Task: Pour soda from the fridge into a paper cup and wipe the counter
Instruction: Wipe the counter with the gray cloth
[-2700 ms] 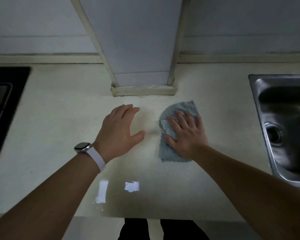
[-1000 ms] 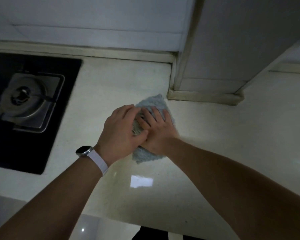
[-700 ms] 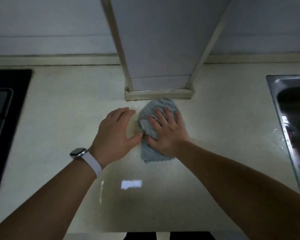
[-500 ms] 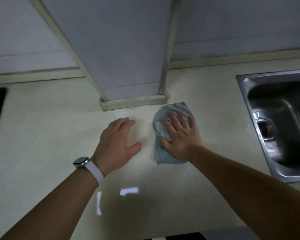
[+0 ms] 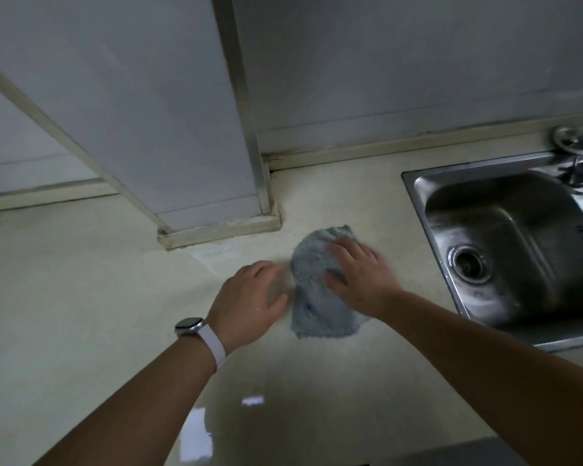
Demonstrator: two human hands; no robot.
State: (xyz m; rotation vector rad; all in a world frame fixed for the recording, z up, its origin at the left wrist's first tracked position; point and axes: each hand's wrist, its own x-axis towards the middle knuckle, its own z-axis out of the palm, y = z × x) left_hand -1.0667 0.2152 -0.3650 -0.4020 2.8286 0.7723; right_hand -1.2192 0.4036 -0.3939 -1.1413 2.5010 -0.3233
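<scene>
**Cloth flat on the counter**

We see the grey cloth (image 5: 317, 297) on the pale counter (image 5: 81, 297), between pillar and sink (image 5: 505, 250) — our right hand (image 5: 360, 277) presses it, fingers straight. Our left hand (image 5: 249, 301) (watch-strapped) rests just beside, fingers relaxed.

— What is the person wearing?
— Both forearms are bare, no sleeves showing. Just above the left hand (image 5: 249, 302), on the wrist, sits a smartwatch (image 5: 190, 325) with a dark rounded face and a white band.
</scene>
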